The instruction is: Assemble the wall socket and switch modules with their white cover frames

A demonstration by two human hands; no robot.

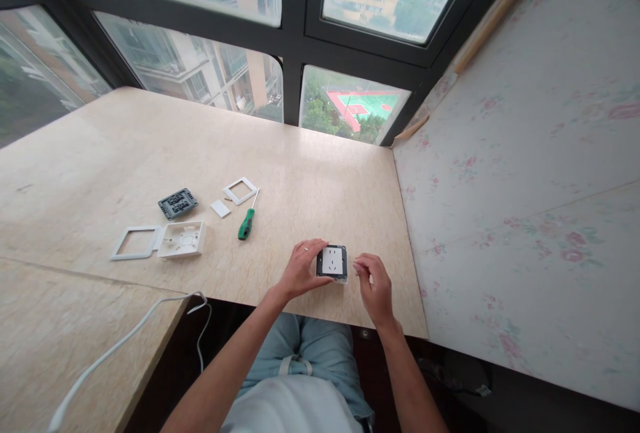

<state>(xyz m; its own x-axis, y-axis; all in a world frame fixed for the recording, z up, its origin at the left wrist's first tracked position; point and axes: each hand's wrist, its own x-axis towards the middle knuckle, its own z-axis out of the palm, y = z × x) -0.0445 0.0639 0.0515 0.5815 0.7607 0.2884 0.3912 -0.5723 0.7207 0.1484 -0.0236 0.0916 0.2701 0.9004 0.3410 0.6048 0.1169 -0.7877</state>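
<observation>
Forearms (pixel 233 356) angle in over the near edge of the surface (pixel 320 179), converging. White cable (pixel 120 346) hangs off the corner at left, well apart from both hands. Right hand (pixel 375 286) curled, thumb and index close together just beside the socket (pixel 332 261); can't tell if anything small is pinched. Left hand (pixel 300 269) in a C, thumb below, fingers above, gripping the socket, white face up, near the front edge. Left of that: white box (pixel 181 253), 1 frame (pixel 119 244) touching it, green screwdriver (pixel 245 225), dark module (pixel 178 204), white plate (pixel 220 208), another frame (pixel 231 194). Windows (pixel 190 66) behind.
</observation>
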